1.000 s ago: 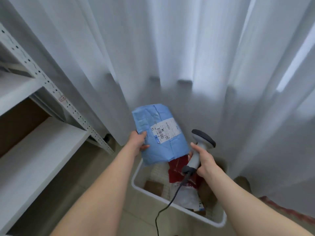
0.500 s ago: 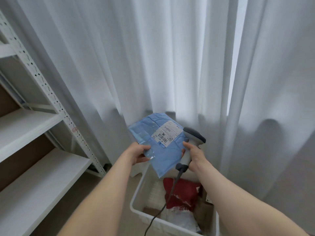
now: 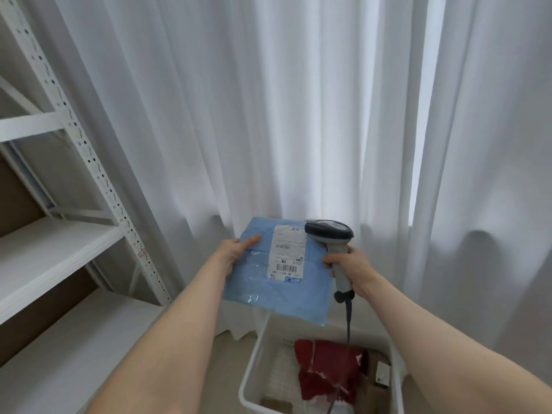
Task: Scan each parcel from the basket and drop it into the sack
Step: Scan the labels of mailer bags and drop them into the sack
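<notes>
head view: the left hand (image 3: 236, 249) holds the blue parcel (image 3: 277, 282) up flat in front of the curtain (image 3: 268, 115), thumb on top near the upper left edge and the other fingers hidden beneath, so it grasps the bag by that side. held this way the white label (image 3: 288, 255) faces up with its barcode uncovered, which looks like the point of the pose. the right hand (image 3: 349, 261) has its fingers wrapped tight round the handle of the scanner (image 3: 328, 233), whose dark head sits over the parcel's upper right corner, tipped toward the label. i cannot tell whether the trigger is pressed, and no scan light shows. the cable (image 3: 348, 318) hangs from the handle's base down toward the basket (image 3: 249, 375). my read is that the scan is in hand and the drop is not yet done

the white basket stands on the floor below the parcel, only partly in frame. in it lie a red parcel (image 3: 328, 369), a brown item with a small white tag (image 3: 382, 376) against the right wall, and something pale at the bottom edge, too cut off to name. so more parcels wait. the sack is not in view. white metal shelving (image 3: 59, 249) stands at the left
</notes>
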